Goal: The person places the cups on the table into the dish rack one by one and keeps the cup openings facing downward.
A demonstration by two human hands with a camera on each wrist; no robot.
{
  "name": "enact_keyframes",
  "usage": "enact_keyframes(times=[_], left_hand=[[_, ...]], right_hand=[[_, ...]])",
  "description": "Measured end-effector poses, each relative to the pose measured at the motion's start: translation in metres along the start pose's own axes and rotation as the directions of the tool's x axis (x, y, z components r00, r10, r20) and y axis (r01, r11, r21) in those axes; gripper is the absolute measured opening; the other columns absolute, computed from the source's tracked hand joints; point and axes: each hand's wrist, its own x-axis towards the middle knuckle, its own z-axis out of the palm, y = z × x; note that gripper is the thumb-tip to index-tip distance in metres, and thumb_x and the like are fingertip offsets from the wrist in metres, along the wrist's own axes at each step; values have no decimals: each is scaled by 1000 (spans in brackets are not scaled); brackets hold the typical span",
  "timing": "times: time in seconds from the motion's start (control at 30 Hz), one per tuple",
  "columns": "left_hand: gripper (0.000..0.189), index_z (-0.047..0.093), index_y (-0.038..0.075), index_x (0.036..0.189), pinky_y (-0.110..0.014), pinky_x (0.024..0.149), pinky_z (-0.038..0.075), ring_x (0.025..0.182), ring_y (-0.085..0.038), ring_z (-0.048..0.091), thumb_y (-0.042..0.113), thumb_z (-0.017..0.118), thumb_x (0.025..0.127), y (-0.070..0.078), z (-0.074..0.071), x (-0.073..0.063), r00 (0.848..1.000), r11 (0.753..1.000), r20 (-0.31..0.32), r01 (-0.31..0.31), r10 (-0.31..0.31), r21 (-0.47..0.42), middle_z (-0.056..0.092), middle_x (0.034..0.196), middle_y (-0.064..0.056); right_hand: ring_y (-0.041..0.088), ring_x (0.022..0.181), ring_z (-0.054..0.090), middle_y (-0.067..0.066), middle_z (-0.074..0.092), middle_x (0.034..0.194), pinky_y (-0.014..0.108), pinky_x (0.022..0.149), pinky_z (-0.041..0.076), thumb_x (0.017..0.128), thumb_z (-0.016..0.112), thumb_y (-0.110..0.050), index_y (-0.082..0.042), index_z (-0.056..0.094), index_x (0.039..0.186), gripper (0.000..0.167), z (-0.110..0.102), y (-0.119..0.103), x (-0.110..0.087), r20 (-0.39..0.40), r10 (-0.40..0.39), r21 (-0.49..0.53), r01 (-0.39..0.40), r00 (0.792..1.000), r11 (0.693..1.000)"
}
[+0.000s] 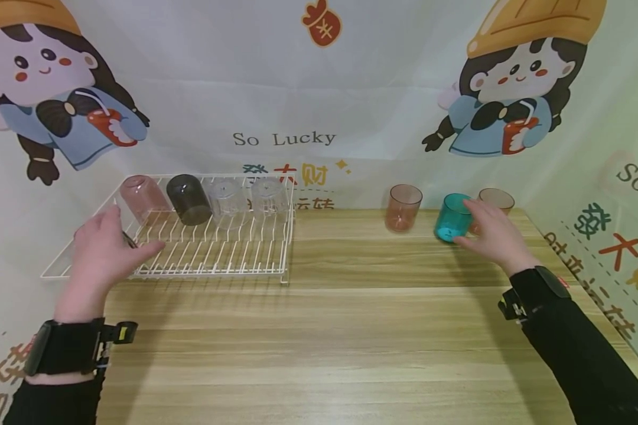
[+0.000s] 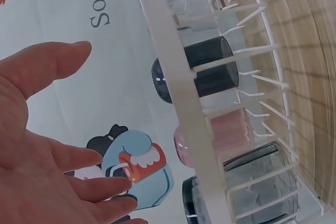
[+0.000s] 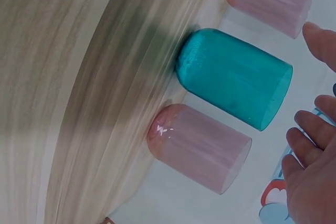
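Note:
My right hand (image 1: pixel 491 233) is beside an upright teal glass (image 1: pixel 449 227), thumb and fingers spread and straight. In the right wrist view the fingers stay apart from the teal glass (image 3: pixel 233 80), near its rim. One pink glass (image 1: pixel 403 206) stands to its left; another pink glass (image 1: pixel 498 197) is partly hidden behind the right hand. My left hand (image 1: pixel 103 245) is raised over the left end of a white wire rack (image 1: pixel 218 274), fingers extended and holding nothing. A grey see-through glass (image 2: pixel 262 182) lies in the rack, mostly hidden by that hand in the head view.
Along the rack's back lean a pink glass (image 1: pixel 142 198), a dark grey glass (image 1: pixel 188 200) and two clear glasses (image 1: pixel 225 203), bottoms up. The wooden table (image 1: pixel 351 342) reaches a printed cloth backdrop (image 1: pixel 383 118) behind and at both sides.

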Motion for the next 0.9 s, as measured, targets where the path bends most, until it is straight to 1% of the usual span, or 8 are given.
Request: enact_keyframes(times=[0.1, 0.3, 0.47, 0.57, 0.67, 0.73, 0.9], left_hand=[[99, 24, -19, 146, -76, 103, 24, 129, -64, 25, 43, 73, 86, 4, 1, -1, 1000, 1000, 15, 3, -3, 3, 29, 142, -47], [98, 27, -19, 143, -79, 98, 25, 128, -63, 24, 45, 74, 85, 9, 4, -3, 999, 999, 37, -35, 35, 12, 27, 140, -47], [105, 21, -13, 150, -83, 100, 18, 135, -66, 15, 52, 72, 85, 14, 8, -4, 995, 999, 91, -47, 45, 19, 21, 146, -47], [107, 19, -8, 153, -85, 99, 16, 136, -68, 12, 56, 71, 85, 19, 10, -5, 992, 998, 117, -45, 41, 31, 19, 149, -46], [111, 17, -8, 153, -85, 100, 14, 137, -67, 11, 59, 71, 83, 25, 12, -6, 989, 998, 146, -43, 37, 38, 18, 151, -43], [114, 14, -10, 154, -86, 102, 9, 139, -67, 6, 61, 70, 84, 30, 13, -7, 983, 999, 178, -41, 35, 29, 13, 155, -42], [116, 13, -8, 155, -86, 102, 9, 142, -63, 6, 62, 70, 83, 42, 17, -7, 977, 998, 205, -66, 60, 23, 11, 157, -40]], right_hand=[[54, 138, 31, 36, 38, 148, 66, 114, 27, 85, 79, -19, 12, 35, 147, 82, 0, -1, 3, 10, 5, -2, -5, 1000, 1000], [54, 137, 33, 36, 37, 149, 66, 114, 28, 86, 78, -22, 12, 35, 148, 83, 2, -1, 8, 22, 18, -31, -17, 1000, 999], [54, 137, 33, 36, 37, 149, 65, 114, 28, 86, 78, -23, 12, 35, 148, 82, 4, -1, 11, 26, 13, -44, -12, 1000, 999], [53, 137, 33, 35, 37, 149, 65, 114, 28, 87, 78, -24, 11, 35, 148, 83, 6, -2, 12, 32, 17, -47, -15, 999, 999], [53, 138, 33, 35, 37, 149, 65, 114, 29, 87, 78, -24, 11, 34, 149, 84, 7, -3, 13, 34, 26, -50, -24, 999, 998], [53, 138, 32, 35, 37, 150, 65, 115, 28, 87, 78, -24, 10, 34, 149, 84, 8, -4, 14, 37, 32, -51, -30, 999, 998], [53, 139, 30, 35, 36, 150, 64, 115, 27, 86, 77, -25, 10, 34, 149, 84, 11, -2, 14, 33, 33, -55, -31, 999, 998]])
